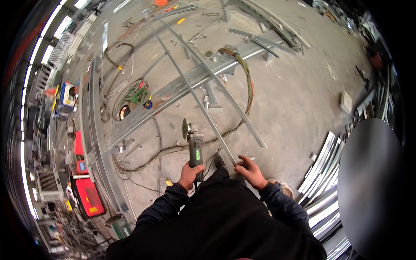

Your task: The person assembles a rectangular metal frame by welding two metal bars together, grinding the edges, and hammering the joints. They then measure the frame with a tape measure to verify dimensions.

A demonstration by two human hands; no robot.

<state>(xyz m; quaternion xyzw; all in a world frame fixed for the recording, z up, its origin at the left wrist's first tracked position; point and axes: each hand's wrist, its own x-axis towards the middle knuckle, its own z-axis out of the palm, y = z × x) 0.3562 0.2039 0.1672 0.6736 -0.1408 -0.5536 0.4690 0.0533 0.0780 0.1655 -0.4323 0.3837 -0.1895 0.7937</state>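
Observation:
My left hand is closed around the rear body of an angle grinder, which points away from me with its disc upright on the left of the head. My right hand has its fingers apart, the fingertips at the near end of a long thin metal bar; whether they touch it is hard to tell. Beside that bar runs a second long metal bar. Both lie across a wide steel beam and extend toward the far left.
A thick hose bundle curves over the floor beneath the bars. Coiled green cable and a blue tape measure lie by the beam. At left are long steel profiles and a red case. Stacked metal strips lie at right.

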